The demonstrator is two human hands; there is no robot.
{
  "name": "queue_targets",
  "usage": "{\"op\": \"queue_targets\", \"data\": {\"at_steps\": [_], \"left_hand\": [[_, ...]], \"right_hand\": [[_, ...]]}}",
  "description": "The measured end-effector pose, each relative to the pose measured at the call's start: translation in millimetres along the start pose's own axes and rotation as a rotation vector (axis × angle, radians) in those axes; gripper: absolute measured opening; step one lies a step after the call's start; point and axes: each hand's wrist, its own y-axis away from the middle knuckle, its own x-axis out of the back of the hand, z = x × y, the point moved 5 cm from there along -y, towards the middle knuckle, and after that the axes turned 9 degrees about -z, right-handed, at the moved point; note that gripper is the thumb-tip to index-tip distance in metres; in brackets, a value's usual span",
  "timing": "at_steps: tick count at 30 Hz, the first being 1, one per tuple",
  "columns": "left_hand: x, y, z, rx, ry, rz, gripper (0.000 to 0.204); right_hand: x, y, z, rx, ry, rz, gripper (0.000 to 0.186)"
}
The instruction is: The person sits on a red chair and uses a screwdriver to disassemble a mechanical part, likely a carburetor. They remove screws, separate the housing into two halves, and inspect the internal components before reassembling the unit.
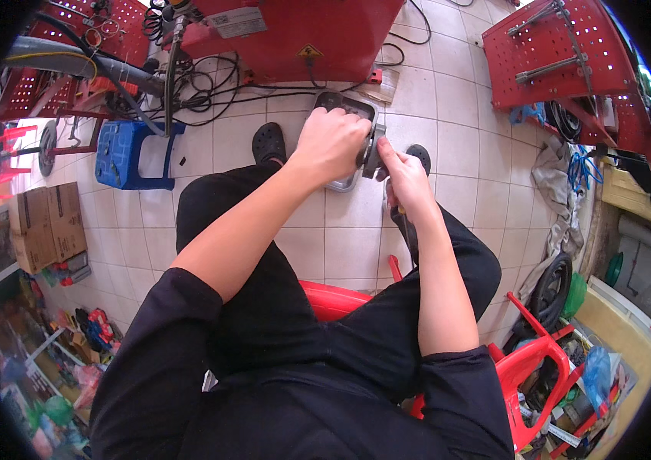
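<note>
A dark grey metal part with a rounded edge is held between my two hands, above a shallow metal tray on the floor. My left hand is closed, knuckles up, against the part's left side; its fingertips are hidden. From the right, my right hand grips the same part, thumb pressed along its top edge. Something dark with a bit of yellow shows under the right palm, too hidden to name. The tray lies between my feet, partly covered by my left hand.
A red machine cabinet stands ahead, black cables around its base. To the left are a blue plastic stool and a cardboard box. A red perforated rack stands at the right. A red plastic chair is under me.
</note>
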Motion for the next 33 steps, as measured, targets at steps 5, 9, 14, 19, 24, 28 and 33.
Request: {"op": "queue_targets", "data": {"at_steps": [5, 9, 14, 19, 24, 28, 33], "left_hand": [[3, -3, -4, 0.023, 0.200, -0.029, 0.038], [5, -6, -8, 0.026, 0.214, 0.008, 0.038], [4, -4, -11, 0.008, 0.197, 0.020, 0.037], [4, -3, -7, 0.002, 0.125, 0.098, 0.037], [-2, -7, -6, -0.017, 0.183, 0.125, 0.036], [-3, -8, -6, -0.036, 0.218, 0.114, 0.036], [-4, -6, -3, -0.044, 0.207, 0.144, 0.039]], "right_hand": [[4, 7, -14, 0.239, -0.078, 0.063, 0.065], [6, 12, -25, 0.547, 0.055, 0.015, 0.071], [-4, 17, -32, 0.543, 0.008, 0.001, 0.072], [1, 16, -25, 0.271, 0.005, -0.034, 0.071], [4, 11, -23, 0.429, 0.015, 0.108, 0.067], [6, 12, -23, 0.413, 0.012, 0.143, 0.062], [7, 8, -19, 0.348, -0.010, 0.133, 0.064]]}}
